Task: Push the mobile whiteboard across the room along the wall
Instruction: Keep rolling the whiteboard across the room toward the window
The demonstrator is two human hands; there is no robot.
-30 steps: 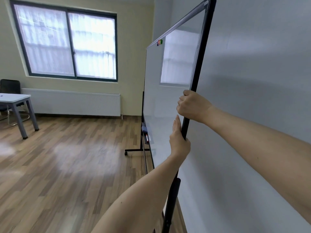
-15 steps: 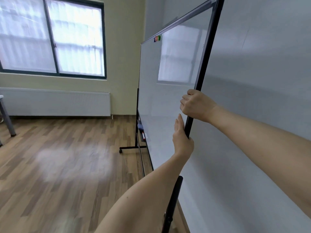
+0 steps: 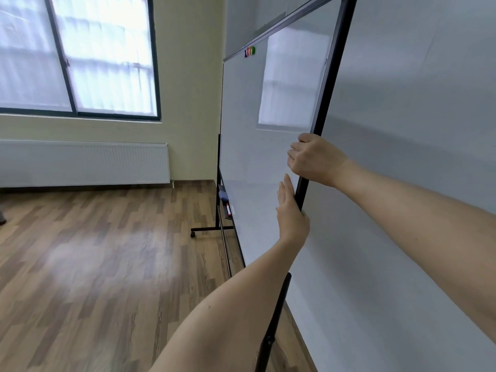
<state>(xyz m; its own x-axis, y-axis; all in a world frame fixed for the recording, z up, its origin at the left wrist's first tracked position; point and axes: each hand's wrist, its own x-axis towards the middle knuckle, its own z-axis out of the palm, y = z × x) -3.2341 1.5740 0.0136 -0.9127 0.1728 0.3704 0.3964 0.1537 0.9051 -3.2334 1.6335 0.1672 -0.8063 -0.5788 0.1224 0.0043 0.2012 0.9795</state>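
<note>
The mobile whiteboard (image 3: 249, 146) stands on a black wheeled stand, edge-on to me, close and parallel to the grey wall (image 3: 416, 130) on the right. My right hand (image 3: 315, 159) is clasped round the near black side frame at mid height. Just below it, my left hand (image 3: 291, 213) lies flat with fingers straight against the board's white face, thumb at the frame edge. A marker tray (image 3: 226, 208) with an eraser and a red marker runs along the board's lower edge. Coloured magnets (image 3: 250, 51) sit near the top far corner.
The far wall with a large window (image 3: 77, 57) and a white radiator (image 3: 83, 163) lies ahead, near the board's far end. The stand's far foot with a castor (image 3: 192, 233) sticks out onto the wooden floor (image 3: 94, 264). A near stand post (image 3: 273, 326) rises beside my left forearm.
The far wall, window and radiator have drawn nearer, and the table and chair at the left have left the view. Both hands keep the same hold on the board.
</note>
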